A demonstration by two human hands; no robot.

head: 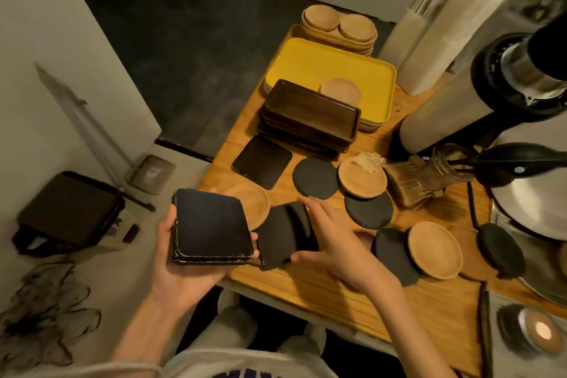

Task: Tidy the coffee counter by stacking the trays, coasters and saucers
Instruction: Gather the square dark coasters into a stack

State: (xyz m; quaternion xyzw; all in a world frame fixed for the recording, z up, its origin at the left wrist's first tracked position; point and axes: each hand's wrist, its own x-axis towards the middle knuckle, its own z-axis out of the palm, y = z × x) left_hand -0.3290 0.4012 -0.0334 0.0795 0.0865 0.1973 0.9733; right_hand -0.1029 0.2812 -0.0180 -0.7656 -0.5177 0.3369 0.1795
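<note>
Nearest me, my left grip [184,258] is curled from below around a stack of square black coasters [211,225], thumb on the left edge and fingertips showing at the right edge. I hold it just off the table's [399,301] left near corner. Behind the stack, a wooden saucer [251,205] lies on the table, partly hidden by it. Farther back lies a single square coaster [262,161], flat and apart from the rest.

Next, the loose dark coasters [282,239] overlap in a fan over the table's near edge. My right grip [334,242] pinches them, fingers spread on top and thumb beneath. Blur keeps me from counting them.

Behind these stands a pile of dark trays [310,115], resting partly on the yellow tray [322,61], which also carries a small pale saucer [340,90]. At the far end lie the oval wooden trays [337,24].

In front of the dark trays, a round black coaster [314,176] lies just beside a second wooden saucer [362,176], whose near rim overlaps another round coaster [368,209]. Near the front edge, a third saucer [434,250] lies partly over a black disc [392,252].
</note>
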